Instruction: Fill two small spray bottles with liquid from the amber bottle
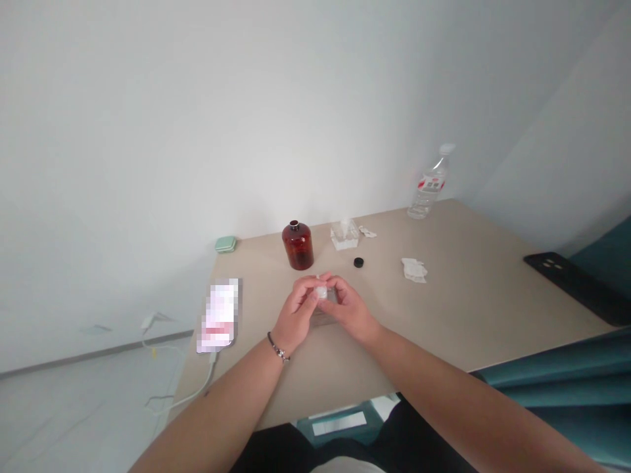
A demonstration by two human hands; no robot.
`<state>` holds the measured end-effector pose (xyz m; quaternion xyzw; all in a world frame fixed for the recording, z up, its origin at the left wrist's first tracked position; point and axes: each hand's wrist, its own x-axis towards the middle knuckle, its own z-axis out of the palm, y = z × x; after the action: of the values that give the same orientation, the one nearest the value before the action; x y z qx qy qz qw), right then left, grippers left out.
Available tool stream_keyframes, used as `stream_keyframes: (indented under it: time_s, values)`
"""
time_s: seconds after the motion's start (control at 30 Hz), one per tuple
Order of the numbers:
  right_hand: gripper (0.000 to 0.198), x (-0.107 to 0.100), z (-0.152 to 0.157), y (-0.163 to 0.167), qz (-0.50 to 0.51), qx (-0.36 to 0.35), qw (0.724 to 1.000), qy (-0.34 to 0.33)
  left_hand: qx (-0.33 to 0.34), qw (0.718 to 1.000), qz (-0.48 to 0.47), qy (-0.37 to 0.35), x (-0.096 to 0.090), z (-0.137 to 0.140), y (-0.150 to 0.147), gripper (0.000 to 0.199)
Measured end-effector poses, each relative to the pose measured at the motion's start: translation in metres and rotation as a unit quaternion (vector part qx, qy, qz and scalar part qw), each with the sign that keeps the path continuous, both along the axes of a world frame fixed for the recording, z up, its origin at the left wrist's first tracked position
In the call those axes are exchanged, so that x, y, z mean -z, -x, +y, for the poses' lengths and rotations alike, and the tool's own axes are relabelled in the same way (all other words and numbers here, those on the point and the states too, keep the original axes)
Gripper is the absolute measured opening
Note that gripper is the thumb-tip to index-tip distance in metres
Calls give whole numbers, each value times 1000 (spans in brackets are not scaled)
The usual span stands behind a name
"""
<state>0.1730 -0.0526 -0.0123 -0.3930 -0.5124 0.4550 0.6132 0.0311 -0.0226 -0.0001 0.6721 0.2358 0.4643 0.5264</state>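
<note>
Far left of the tabletop (458,282): phone (219,315), screen blurred out, white cable (211,371) at its near end. Beyond it, near the back edge, a small green case (225,244). Next, a red-brown bottle (298,249), upright, mouth uncovered. Nearer, left hand (296,310), dark bracelet (279,348) at the wrist, thumb and fingers pinching a small white piece (321,292). The piece sits between both hands, in front of the bottle; exact form too small to tell. Beneath the hands, a clear box-like object (323,319), mostly hidden. Right hand (349,306): fingers curled, gripping the same piece from its side. Behind, a clear tissue holder (345,238); nearer, a black cap (359,263). Further right, crumpled tissue (415,270), then an upright water bottle (428,187). Far right, a long dark object (572,284).
</note>
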Motion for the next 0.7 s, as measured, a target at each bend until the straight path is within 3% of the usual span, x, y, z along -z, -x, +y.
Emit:
stream_keyframes:
  time_s: [0.2, 0.7]
  values:
    - [21, -7, -3, -1, 2, -12, 1000, 7, 2, 1000, 1, 16, -2, 1, 0, 23]
    - [28, 7, 3, -1, 7, 11, 1000, 15, -6, 999, 32, 9, 0, 3, 1, 31]
